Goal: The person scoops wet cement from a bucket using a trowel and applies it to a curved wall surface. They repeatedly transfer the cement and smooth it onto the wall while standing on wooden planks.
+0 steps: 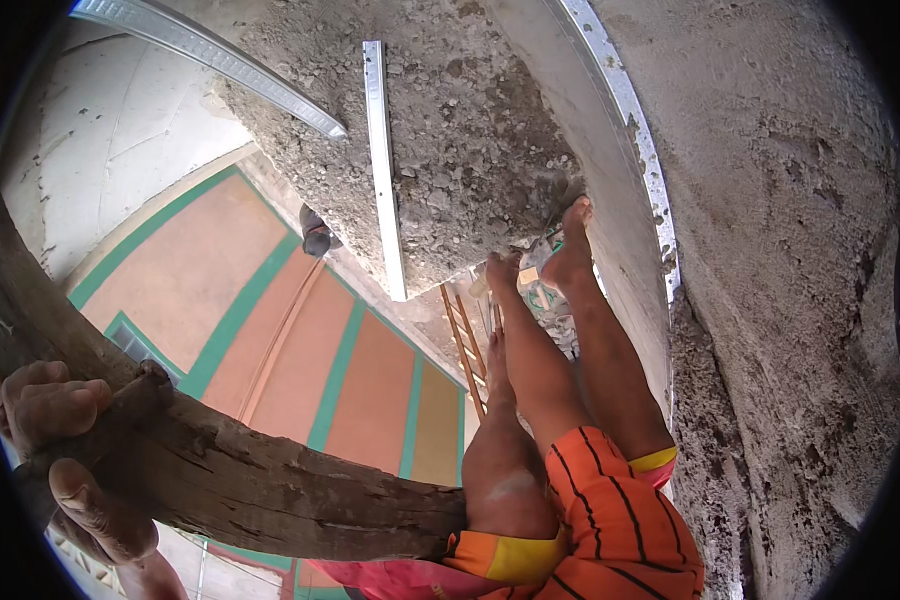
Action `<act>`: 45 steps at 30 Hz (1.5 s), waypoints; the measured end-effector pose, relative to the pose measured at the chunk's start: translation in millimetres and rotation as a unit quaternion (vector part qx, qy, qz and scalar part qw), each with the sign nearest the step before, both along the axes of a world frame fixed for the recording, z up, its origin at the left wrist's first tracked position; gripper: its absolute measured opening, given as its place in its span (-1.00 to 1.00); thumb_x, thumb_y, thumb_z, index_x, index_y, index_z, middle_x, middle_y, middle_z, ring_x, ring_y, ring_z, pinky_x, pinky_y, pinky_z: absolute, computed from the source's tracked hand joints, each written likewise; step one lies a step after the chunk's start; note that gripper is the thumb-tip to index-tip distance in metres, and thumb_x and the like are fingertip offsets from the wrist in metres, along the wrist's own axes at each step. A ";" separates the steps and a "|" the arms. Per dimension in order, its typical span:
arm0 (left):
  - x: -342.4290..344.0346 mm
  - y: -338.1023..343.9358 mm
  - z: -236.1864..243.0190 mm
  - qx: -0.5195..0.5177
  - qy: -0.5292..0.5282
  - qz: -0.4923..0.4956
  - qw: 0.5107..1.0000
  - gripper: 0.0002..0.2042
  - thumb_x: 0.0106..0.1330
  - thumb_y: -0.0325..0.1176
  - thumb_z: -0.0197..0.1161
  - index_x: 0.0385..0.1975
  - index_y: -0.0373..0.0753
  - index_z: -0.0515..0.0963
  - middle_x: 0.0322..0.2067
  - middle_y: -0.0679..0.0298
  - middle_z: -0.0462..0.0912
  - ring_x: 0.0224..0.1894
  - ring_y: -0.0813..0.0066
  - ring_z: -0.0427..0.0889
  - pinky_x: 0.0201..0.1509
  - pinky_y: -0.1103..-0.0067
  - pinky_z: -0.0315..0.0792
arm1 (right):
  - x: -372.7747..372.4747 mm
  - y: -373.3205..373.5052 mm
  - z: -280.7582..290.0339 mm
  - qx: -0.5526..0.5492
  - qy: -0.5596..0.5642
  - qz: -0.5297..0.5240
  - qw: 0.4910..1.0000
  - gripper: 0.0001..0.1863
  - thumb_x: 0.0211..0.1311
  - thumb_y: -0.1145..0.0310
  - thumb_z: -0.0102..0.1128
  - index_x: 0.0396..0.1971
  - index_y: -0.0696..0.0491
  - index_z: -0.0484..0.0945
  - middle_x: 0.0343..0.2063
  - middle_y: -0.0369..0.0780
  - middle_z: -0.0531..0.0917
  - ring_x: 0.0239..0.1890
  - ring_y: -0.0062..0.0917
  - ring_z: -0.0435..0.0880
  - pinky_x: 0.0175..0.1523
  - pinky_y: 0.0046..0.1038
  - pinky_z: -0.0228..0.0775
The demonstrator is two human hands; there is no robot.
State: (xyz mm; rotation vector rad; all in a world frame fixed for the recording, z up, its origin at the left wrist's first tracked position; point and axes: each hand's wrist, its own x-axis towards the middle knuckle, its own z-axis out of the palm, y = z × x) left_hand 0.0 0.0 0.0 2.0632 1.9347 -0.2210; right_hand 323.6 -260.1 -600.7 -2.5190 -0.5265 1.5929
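Note:
At the far left, my left hand grips a thick, weathered wooden pole, its fingers curled over one side and its thumb pressed on the other. The pole is cracked and brown, with a knot beside my fingers. It curves from the left rim to a bent knee at the bottom middle. Bare legs in orange striped shorts and pink-yellow cloth stretch upward; whether all are mine I cannot tell. Two bare feet reach the edge of a rough concrete ledge. My right hand is out of view.
A metal channel lies across the rubble-strewn ledge, and another slants beside it. A perforated metal strip runs along the rough wall at right. Far below are a wooden ladder, a person and a green-striped orange wall.

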 end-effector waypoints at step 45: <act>17.9 5.2 -10.0 0.055 0.025 0.038 0.997 -0.44 0.37 0.29 -0.13 -0.52 -0.10 0.50 -0.57 0.43 0.54 -0.23 0.38 0.49 0.40 0.20 -0.12 | -46.8 195.8 63.3 0.203 0.025 0.340 0.918 -0.40 0.18 0.22 0.17 0.15 0.19 0.22 -0.21 0.19 0.60 -0.14 0.12 0.60 -0.03 0.00 0.43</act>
